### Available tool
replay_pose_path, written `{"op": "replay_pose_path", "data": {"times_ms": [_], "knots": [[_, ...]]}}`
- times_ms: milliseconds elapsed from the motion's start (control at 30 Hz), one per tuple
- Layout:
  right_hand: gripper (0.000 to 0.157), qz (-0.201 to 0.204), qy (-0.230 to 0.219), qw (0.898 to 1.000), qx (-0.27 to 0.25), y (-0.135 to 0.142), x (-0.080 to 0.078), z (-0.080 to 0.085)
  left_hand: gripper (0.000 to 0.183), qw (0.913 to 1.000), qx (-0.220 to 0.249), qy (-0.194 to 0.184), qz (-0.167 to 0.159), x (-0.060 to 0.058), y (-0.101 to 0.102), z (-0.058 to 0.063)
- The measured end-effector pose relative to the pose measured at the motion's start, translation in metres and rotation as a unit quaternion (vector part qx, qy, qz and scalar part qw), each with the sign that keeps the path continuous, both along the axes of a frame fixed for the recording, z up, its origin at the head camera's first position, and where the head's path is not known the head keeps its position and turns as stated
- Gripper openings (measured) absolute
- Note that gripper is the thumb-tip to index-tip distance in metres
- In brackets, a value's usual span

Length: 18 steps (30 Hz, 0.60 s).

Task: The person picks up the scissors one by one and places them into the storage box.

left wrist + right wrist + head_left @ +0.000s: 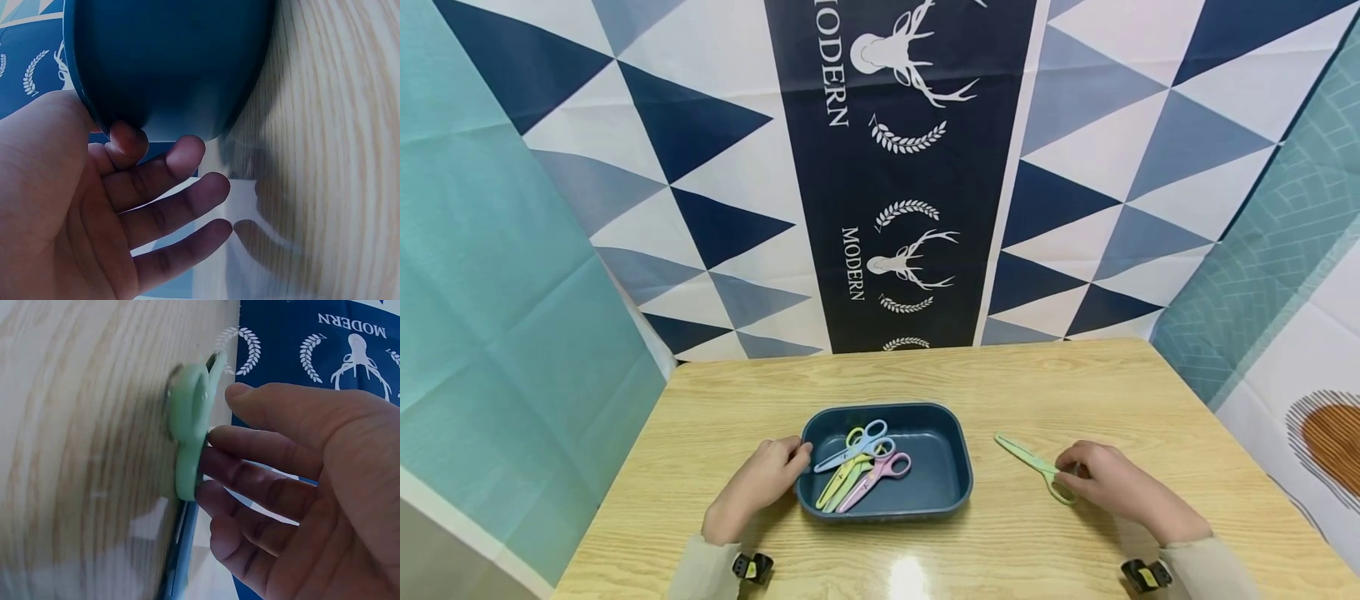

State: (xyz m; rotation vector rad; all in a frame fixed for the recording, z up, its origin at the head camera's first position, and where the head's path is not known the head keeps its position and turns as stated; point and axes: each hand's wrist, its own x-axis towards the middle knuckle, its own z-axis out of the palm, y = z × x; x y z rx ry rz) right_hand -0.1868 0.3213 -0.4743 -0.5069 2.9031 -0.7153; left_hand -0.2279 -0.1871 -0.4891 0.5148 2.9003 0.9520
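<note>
A dark blue rectangular tray (pixel 928 475) stands on the table with several scissors lying in its left half: blue scissors (pixel 850 452), pink scissors (pixel 872 481), and yellow and green ones partly under them. My left hand (pixel 765 477) pinches the tray's left rim between thumb and index finger; its other fingers are spread beside the wall in the left wrist view. Light green scissors (pixel 1028 457) lie on the table right of the tray, blades pointing to the far left. At their handle is my right hand (pixel 1101 483), fingertips touching or very near the handle, thumb apart from it.
The wood-grain table (pixel 737 387) ends at a patterned cloth backdrop (pixel 910 175). Teal cloth (pixel 512 292) hangs on the left side, and more cloth on the right. Each wrist wears a small black camera.
</note>
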Motion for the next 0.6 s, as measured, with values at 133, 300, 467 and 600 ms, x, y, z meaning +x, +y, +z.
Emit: {"op": "replay_pose_path", "data": {"times_ms": [133,300,467,600], "knots": [[0.014,0.000,0.006,1.000,0.013,-0.001,-0.004,-0.001,0.038,1.0000,-0.002,-0.002,-0.001,0.000,0.000,0.000],[0.014,0.004,0.030,0.999,0.026,-0.002,-0.009,-0.004,0.038,1.0000,-0.003,-0.004,-0.001,0.000,-0.001,-0.001],[0.015,-0.002,0.039,0.999,0.028,-0.001,-0.012,-0.005,0.038,1.0000,-0.002,-0.001,-0.003,0.000,-0.001,0.000],[0.016,-0.006,0.033,0.999,0.022,0.002,-0.012,-0.007,0.038,1.0000,0.001,-0.001,-0.003,0.000,-0.001,0.000]]}}
